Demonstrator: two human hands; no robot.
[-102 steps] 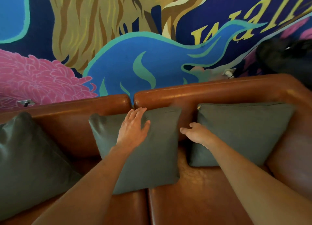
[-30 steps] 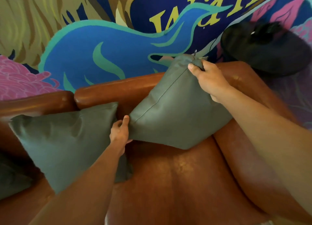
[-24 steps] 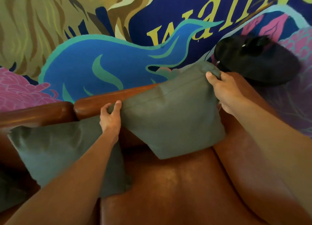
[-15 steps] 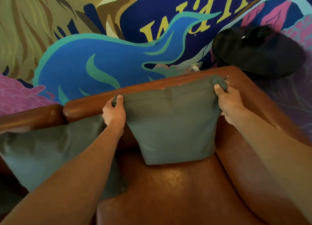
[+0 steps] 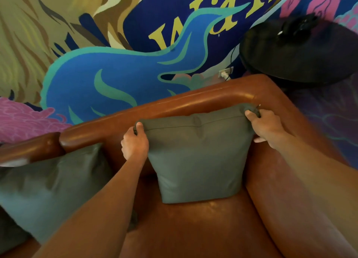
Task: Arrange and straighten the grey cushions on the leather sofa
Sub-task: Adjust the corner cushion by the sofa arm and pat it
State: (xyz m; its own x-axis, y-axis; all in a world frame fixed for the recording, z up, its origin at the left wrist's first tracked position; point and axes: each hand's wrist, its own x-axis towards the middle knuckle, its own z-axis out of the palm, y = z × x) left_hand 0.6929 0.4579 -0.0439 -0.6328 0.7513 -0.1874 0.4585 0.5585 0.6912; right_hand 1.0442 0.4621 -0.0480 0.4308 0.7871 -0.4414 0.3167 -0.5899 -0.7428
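Your left hand and right hand each pinch a top corner of the grey cushion, standing it square against the sofa backrest.

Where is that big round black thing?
In the head view, the big round black object sits at the upper right, behind the brown leather sofa's back corner, against the colourful painted wall.

Head camera looks steeply down, close over the sofa.

Left hand and right hand pinch closed, bare arms extended forward.
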